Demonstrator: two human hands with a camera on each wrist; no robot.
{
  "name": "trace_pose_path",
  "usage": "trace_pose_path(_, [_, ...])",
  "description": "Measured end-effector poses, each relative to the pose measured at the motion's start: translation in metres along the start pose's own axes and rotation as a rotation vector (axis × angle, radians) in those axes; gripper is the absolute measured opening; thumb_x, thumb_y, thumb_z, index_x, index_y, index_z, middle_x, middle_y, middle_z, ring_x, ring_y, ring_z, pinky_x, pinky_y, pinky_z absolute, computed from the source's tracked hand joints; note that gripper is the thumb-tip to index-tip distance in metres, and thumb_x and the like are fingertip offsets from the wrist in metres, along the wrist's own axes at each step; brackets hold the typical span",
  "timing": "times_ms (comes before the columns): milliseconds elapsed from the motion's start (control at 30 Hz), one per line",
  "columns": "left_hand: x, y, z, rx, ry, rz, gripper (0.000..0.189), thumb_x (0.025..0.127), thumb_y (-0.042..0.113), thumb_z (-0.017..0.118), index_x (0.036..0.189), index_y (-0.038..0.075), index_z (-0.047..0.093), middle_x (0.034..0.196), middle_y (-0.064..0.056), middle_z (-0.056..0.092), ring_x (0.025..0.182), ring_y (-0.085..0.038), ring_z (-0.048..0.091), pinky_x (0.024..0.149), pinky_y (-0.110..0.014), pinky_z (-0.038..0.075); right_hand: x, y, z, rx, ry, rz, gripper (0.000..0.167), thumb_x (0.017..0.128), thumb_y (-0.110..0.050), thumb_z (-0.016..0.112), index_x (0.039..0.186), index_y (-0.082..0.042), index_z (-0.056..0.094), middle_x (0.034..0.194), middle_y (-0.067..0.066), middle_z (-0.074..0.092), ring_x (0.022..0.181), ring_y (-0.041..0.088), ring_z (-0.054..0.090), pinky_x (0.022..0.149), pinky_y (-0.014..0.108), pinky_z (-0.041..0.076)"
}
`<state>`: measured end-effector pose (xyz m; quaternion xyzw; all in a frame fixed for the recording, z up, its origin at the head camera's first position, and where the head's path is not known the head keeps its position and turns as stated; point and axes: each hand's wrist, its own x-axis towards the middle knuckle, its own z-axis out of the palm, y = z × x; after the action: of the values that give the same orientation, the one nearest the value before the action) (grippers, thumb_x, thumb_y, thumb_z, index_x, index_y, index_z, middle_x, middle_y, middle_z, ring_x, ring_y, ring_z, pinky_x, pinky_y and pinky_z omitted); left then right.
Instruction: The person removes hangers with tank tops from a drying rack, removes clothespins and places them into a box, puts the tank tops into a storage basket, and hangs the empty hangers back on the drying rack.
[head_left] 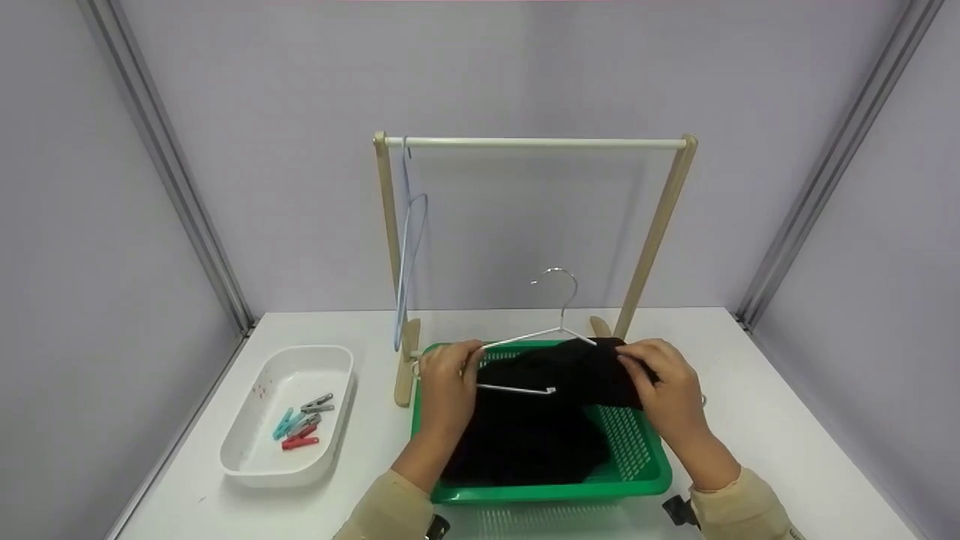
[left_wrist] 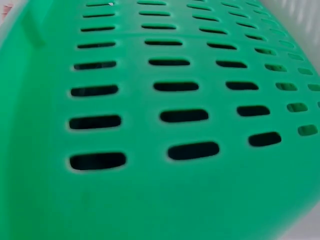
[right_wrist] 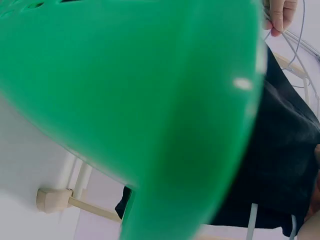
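Note:
My left hand (head_left: 448,386) grips the left side of a silver trouser hanger (head_left: 517,388), whose hook points up and whose lower bar ends free. My right hand (head_left: 671,390) pinches the upper edge of a black garment (head_left: 600,379), spread beside the hanger's right arm. More black cloth (head_left: 525,446) lies below in a green basket (head_left: 555,492); whether it is the same piece I cannot tell. In the right wrist view the garment (right_wrist: 280,165) hangs past the basket wall, with two pale strips at its edge. Only the perforated basket wall (left_wrist: 140,200) fills the left wrist view.
Behind the basket stands a rack with wooden legs (head_left: 656,232) and a white rail (head_left: 536,142). A light blue hanger (head_left: 406,247) hangs at the rail's left end. On the left, a white tray (head_left: 244,465) holds several clothespins (head_left: 300,442).

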<state>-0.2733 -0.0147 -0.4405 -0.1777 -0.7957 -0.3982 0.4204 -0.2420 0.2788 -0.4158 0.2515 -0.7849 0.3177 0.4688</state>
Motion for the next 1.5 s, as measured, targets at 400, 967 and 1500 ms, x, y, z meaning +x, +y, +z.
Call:
trace_pose_path(400, [-0.002,-0.006,-0.005,-0.02,0.006,-0.02,0.009,0.093,0.016,0.069,0.098,0.009,0.072,0.09,0.002,0.072,0.084,-0.016,0.064,0.081,-0.038,0.045,-0.002,0.006,-0.01,-0.027,0.044,0.012,0.026,0.079,0.018,0.073,0.094,-0.004,0.073,0.09,0.007,0.067,0.085,0.017,0.062,0.083,0.009,0.044])
trace_pose_path(967, [0.001,-0.011,-0.011,-0.039,0.02,-0.055,0.01,0.096,0.018,0.066,0.098,0.011,0.072,0.09,0.003,0.072,0.087,-0.016,0.065,0.085,-0.038,0.045,-0.013,0.017,-0.019,-0.072,0.132,0.086,0.01,0.087,0.01,0.07,0.093,0.003,0.069,0.091,0.012,0.065,0.086,0.013,0.057,0.08,0.007,0.042])
trace_pose_path(1500, [0.0,-0.014,-0.014,-0.035,0.041,-0.083,0.012,0.095,0.017,0.068,0.1,0.008,0.073,0.094,0.0,0.073,0.09,-0.019,0.062,0.086,-0.037,0.044,-0.024,0.029,-0.023,-0.119,0.271,0.281,0.006,0.091,0.007,0.067,0.096,0.006,0.069,0.092,0.014,0.064,0.082,0.001,0.05,0.073,0.013,0.038])
